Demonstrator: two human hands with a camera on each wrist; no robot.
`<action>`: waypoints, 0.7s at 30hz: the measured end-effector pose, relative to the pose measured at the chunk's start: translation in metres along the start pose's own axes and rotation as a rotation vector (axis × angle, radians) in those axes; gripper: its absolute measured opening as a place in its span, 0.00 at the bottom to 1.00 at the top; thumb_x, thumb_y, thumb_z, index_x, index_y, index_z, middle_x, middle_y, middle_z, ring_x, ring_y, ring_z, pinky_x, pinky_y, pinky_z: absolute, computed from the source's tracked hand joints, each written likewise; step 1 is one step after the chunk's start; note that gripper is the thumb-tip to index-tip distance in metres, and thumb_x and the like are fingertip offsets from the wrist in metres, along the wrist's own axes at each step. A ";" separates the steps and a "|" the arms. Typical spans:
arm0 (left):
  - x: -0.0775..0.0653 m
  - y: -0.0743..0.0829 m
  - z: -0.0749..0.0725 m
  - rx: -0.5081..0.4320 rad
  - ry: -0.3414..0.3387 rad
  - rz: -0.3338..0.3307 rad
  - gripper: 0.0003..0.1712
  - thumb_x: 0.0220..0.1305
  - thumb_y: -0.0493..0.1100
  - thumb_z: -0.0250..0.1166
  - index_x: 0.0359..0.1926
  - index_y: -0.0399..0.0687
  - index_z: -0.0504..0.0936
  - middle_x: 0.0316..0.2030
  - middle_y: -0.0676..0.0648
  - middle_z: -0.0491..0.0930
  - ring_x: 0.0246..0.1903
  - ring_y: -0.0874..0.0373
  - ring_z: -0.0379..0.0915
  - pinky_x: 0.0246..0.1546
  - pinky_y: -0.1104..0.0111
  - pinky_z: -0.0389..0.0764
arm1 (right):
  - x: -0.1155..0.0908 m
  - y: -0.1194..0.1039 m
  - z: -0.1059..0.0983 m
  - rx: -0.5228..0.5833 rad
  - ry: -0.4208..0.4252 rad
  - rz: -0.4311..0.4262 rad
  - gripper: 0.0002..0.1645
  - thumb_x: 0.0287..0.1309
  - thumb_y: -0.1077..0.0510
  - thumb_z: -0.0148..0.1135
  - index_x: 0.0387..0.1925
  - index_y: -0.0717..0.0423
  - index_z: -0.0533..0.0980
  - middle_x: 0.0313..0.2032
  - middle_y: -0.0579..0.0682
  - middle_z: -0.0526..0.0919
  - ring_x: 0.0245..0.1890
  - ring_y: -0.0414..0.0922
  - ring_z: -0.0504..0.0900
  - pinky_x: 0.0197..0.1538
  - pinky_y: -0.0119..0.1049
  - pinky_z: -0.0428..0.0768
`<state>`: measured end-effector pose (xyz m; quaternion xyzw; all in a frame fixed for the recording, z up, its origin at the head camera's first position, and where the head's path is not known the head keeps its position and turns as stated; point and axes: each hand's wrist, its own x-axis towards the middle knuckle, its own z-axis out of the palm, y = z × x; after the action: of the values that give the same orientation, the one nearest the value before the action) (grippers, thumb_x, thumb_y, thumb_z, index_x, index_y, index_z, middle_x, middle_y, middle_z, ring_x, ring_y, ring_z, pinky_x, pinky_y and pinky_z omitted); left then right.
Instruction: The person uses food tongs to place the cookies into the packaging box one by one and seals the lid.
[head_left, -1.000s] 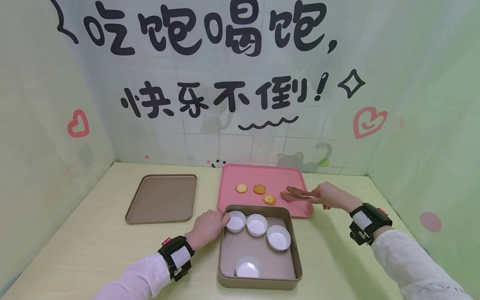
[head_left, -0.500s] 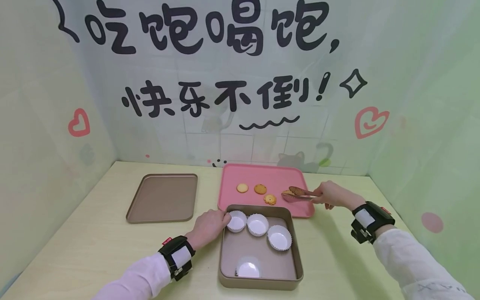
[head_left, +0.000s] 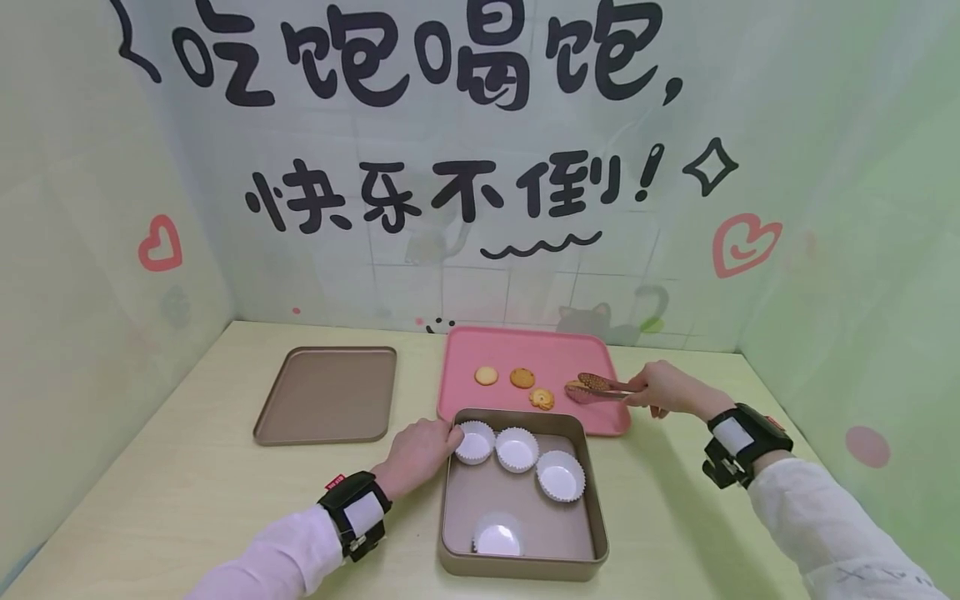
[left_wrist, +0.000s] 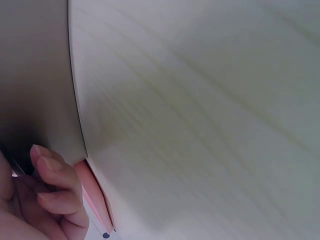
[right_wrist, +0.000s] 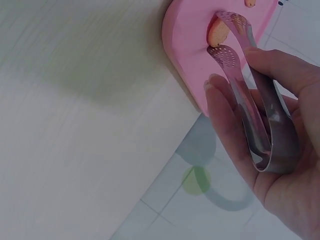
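My right hand (head_left: 671, 390) holds metal tongs (right_wrist: 267, 112) with perforated ends, over the right part of a pink tray (head_left: 465, 354). Between the tongs' ends is a cookie (right_wrist: 218, 33). Left of them on the tray lie a pale round cookie (head_left: 486, 376), a browner cookie (head_left: 522, 378) and a flower-shaped cookie (head_left: 542, 398). My left hand (head_left: 420, 454) grips the back left rim of a deep brown baking pan (head_left: 525, 568), thumb over the edge and fingers (left_wrist: 60, 202) curled outside its wall. White fluted paper cups (head_left: 517, 450) stand inside at the back.
A shallow brown tray (head_left: 326, 396) lies at the left on the pale wooden table (head_left: 187, 467). Near the pan's front wall is another white cup (head_left: 498, 537). Printed fabric walls (head_left: 450, 292) enclose the table's back and sides.
The tongs' ends have drawn slightly closer around the cookie. My left hand stays on the pan's rim, and the whole head view shifts slightly.
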<state>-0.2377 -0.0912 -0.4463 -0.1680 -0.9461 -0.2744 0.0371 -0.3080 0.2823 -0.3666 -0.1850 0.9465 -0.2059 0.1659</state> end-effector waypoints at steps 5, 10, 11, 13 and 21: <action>0.000 0.000 0.000 -0.002 0.001 0.002 0.22 0.69 0.42 0.50 0.15 0.49 0.61 0.13 0.54 0.55 0.15 0.61 0.55 0.16 0.69 0.55 | 0.000 0.000 0.001 -0.009 0.023 -0.025 0.10 0.61 0.62 0.62 0.38 0.67 0.82 0.17 0.45 0.74 0.16 0.39 0.73 0.24 0.35 0.76; -0.001 0.001 0.000 -0.007 0.001 0.002 0.22 0.69 0.42 0.50 0.15 0.49 0.61 0.13 0.54 0.55 0.14 0.61 0.55 0.15 0.70 0.55 | 0.000 0.003 0.002 -0.037 0.040 -0.039 0.09 0.61 0.63 0.62 0.38 0.67 0.82 0.16 0.45 0.73 0.14 0.38 0.71 0.24 0.34 0.74; -0.001 0.001 0.000 -0.007 0.001 0.002 0.22 0.69 0.42 0.50 0.15 0.49 0.61 0.13 0.54 0.55 0.14 0.61 0.55 0.15 0.70 0.55 | 0.000 0.004 0.002 -0.039 0.041 -0.038 0.10 0.61 0.63 0.62 0.39 0.67 0.82 0.15 0.46 0.73 0.14 0.38 0.71 0.24 0.34 0.74; -0.001 0.001 0.000 -0.007 0.004 0.002 0.22 0.69 0.42 0.50 0.15 0.49 0.61 0.13 0.54 0.55 0.14 0.61 0.55 0.15 0.70 0.55 | 0.000 0.004 0.001 -0.040 0.044 -0.032 0.11 0.61 0.62 0.62 0.40 0.67 0.82 0.15 0.47 0.74 0.14 0.38 0.70 0.24 0.34 0.73; 0.000 0.001 0.000 -0.005 -0.001 -0.002 0.22 0.69 0.43 0.50 0.15 0.49 0.61 0.13 0.54 0.55 0.14 0.62 0.54 0.15 0.70 0.54 | -0.010 -0.007 -0.009 -0.047 0.093 -0.088 0.12 0.61 0.61 0.62 0.42 0.66 0.82 0.16 0.47 0.75 0.15 0.39 0.72 0.22 0.33 0.70</action>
<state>-0.2372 -0.0910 -0.4456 -0.1670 -0.9456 -0.2768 0.0360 -0.3010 0.2831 -0.3532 -0.2205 0.9487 -0.1991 0.1082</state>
